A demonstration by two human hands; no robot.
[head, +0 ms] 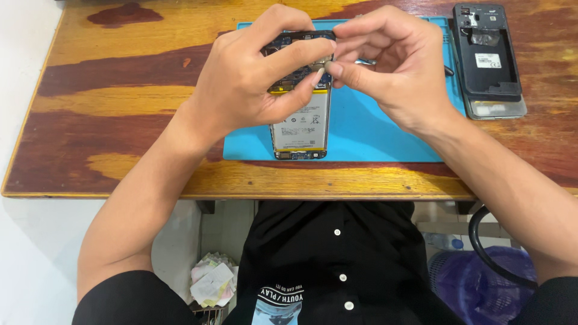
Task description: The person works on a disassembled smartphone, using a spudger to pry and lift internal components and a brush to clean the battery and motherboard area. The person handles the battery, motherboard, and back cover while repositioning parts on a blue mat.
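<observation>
The left hand grips an opened smartphone by its upper end, fingers wrapped around the top and the thumb pressed across the exposed circuit board. The phone's back is off, showing a pale battery that fills most of the body. Its lower end rests on a blue work mat lying at the middle of the bench, toward the far edge; the phone is tilted up from the mat at the top.

The right hand meets the left at the phone's upper right corner, thumb and forefinger pinched narrowly together on a small part there; what the part is cannot be told.

Near the far right corner of the bench, just beside the mat's right edge, a black phone back cover lies inner side up, stacked on a grey phone frame.

Below the near edge of the bench stand a basket of crumpled paper and a purple-lined bin.
</observation>
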